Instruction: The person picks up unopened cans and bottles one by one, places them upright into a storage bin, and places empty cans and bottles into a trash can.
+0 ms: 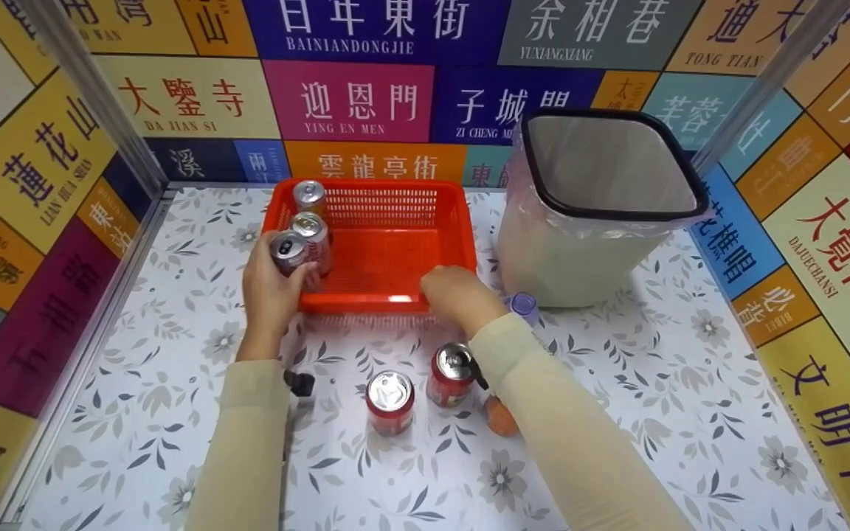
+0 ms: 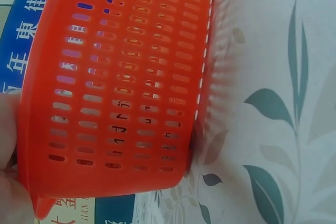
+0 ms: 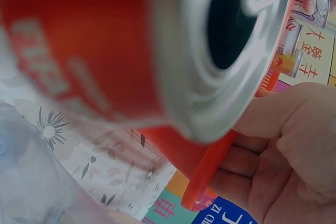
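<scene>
A red plastic basket (image 1: 366, 301) with slotted walls stands at the back of the table. At its left front corner my left hand (image 1: 266, 291) grips a silvery drink can (image 1: 290, 249), thumb in front and fingers round the far side. Right behind it in the basket are a pale can (image 1: 311, 230) and another can (image 1: 310, 195) at the back corner. My right hand (image 1: 462, 295) holds the basket's right front rim; its fingers (image 3: 244, 156) curl over the edge in the right wrist view. The left wrist view shows mostly the basket's wall (image 2: 126, 87).
Two red cans stand in front of the basket: one (image 1: 390, 405) and an opened one (image 1: 451, 376). Beside the right sleeve lie a partly hidden orange object (image 1: 500, 417) and a purple-topped bottle (image 1: 522, 304). A lined bin (image 1: 572, 251) with a black rim stands right of the basket.
</scene>
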{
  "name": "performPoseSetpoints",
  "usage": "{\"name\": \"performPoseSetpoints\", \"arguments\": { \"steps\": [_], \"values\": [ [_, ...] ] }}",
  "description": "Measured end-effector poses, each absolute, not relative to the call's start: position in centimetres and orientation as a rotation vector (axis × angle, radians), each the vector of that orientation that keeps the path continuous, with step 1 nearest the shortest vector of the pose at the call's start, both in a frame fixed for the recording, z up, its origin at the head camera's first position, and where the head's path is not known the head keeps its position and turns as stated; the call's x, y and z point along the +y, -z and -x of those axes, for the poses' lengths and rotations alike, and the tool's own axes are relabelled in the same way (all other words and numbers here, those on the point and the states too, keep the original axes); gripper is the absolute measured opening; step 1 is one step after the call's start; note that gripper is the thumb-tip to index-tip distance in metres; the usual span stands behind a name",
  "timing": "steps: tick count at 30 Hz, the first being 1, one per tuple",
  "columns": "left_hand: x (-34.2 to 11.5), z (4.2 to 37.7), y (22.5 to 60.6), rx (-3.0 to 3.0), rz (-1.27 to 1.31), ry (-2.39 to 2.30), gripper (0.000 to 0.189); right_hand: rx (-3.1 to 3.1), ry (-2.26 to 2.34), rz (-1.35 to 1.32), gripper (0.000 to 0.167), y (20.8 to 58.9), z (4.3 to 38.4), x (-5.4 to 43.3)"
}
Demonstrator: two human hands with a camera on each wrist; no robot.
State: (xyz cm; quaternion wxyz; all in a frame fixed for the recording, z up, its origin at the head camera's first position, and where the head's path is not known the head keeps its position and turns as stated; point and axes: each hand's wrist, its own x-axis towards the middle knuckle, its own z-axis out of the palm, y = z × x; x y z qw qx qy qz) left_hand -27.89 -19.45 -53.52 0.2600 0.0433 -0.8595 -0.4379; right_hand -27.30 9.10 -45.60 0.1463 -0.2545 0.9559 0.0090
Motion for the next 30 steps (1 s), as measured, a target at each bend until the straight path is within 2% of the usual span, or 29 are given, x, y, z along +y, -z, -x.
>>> {"name": "performPoseSetpoints", "arguments": {
  "steps": [11,21,26,30],
  "values": [
    [-19.6,27.9,53.4,-2.392,-0.125,1.134,0.079,2.736,-0.027,0.680,0.022,45.5,27.1,9.1],
    [-19.4,28.0,53.7,-2.421,-0.173,1.079,0.084,2.686,0.045,0.635,0.026,45.0,27.2,9.3],
    [-19.3,27.7,54.0,-2.431,-0.193,1.065,0.087,2.659,0.073,0.698,0.022,45.1,27.4,9.7],
    [-19.4,27.8,54.0,-2.434,-0.198,1.075,0.088,2.638,0.176,0.645,0.014,44.9,27.6,10.1]
  ]
}}
